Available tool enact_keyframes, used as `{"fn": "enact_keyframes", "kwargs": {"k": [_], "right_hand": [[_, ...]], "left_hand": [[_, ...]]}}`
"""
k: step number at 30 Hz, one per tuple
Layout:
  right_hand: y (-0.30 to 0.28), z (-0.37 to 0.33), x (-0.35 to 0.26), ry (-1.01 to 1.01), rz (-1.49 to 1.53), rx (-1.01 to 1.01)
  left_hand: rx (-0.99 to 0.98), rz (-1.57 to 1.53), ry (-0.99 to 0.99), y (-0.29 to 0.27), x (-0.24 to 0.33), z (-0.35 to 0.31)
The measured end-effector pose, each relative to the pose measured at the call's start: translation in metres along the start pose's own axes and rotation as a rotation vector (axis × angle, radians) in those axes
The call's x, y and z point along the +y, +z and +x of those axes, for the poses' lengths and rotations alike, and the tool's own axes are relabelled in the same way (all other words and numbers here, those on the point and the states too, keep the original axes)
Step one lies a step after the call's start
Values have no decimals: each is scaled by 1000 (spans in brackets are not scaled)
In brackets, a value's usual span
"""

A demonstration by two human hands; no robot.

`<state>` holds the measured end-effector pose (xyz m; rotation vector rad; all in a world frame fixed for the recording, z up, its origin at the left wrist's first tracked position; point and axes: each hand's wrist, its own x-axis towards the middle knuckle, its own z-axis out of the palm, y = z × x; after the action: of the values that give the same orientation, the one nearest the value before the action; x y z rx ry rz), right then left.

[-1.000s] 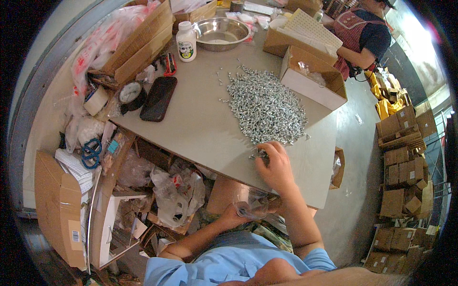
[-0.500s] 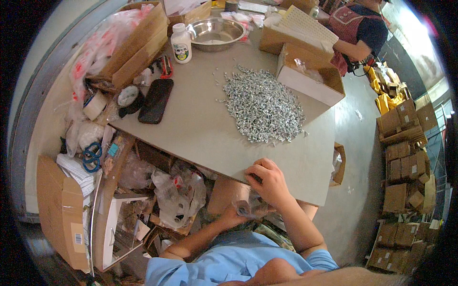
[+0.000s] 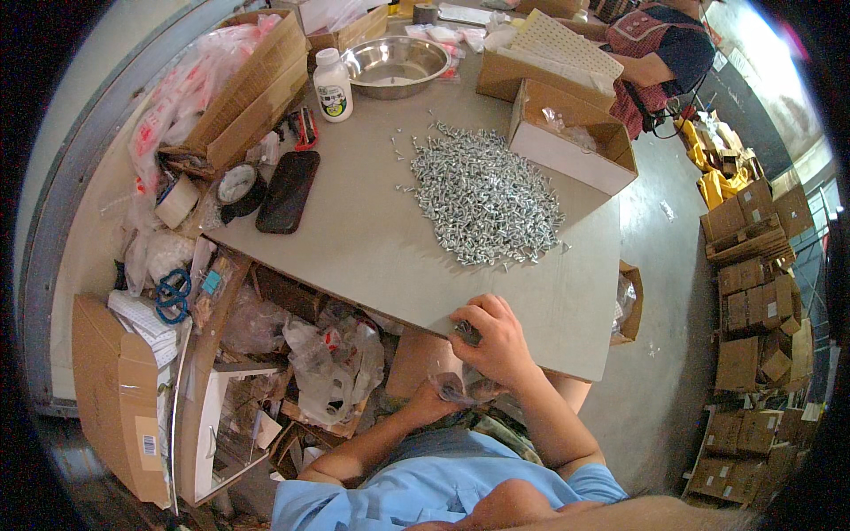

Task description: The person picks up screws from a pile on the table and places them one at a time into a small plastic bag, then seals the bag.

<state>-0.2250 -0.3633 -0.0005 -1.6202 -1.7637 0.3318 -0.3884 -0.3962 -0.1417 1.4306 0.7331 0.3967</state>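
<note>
A heap of small silver screws [image 3: 482,195] lies on the grey table. My right hand [image 3: 498,334] is curled at the table's near edge, back of the hand up; small greyish bits that look like screws show under its fingers. Just below that edge, my left hand [image 3: 431,404] grips a clear plastic bag [image 3: 462,382], its mouth beneath my right hand. The fingers of the left hand are partly hidden by the bag, and its contents are hard to make out.
A black phone [image 3: 289,192], tape roll [image 3: 239,188], white bottle [image 3: 333,86] and steel basin [image 3: 396,66] stand around the heap. An open cardboard box [image 3: 575,146] is at its right. Plastic bags [image 3: 328,363] fill a shelf below. Another person [image 3: 651,62] works at the far right.
My right hand has shifted very slightly left at the table edge, and greyish bits show more clearly under its fingers. The bag's mouth looks a little wider. The heap is unchanged.
</note>
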Motion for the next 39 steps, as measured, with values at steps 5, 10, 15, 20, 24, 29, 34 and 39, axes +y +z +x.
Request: {"fn": "enact_keyframes", "kwargs": {"k": [5, 10, 15, 20, 24, 29, 34, 39], "right_hand": [[0, 0, 0, -4, 0, 7], [0, 0, 0, -4, 0, 11], [-1, -1, -2, 15, -7, 1], [-3, -1, -3, 20, 3, -6], [-3, -1, -1, 9, 16, -2], [-5, -2, 3, 12, 39, -9], [-7, -6, 4, 58, 50, 17], [-12, -20, -1, 122, -23, 7]], "left_hand": [[34, -3, 53, 2, -5, 0], [-7, -17, 9, 0, 3, -1], [-4, -26, 30, -1, 2, -2], [14, 25, 63, 0, 1, -1], [4, 34, 47, 0, 1, -1], [8, 4, 38, -1, 5, -2], [4, -27, 21, -1, 10, -2], [13, -55, 61, 1, 6, 0]]}}
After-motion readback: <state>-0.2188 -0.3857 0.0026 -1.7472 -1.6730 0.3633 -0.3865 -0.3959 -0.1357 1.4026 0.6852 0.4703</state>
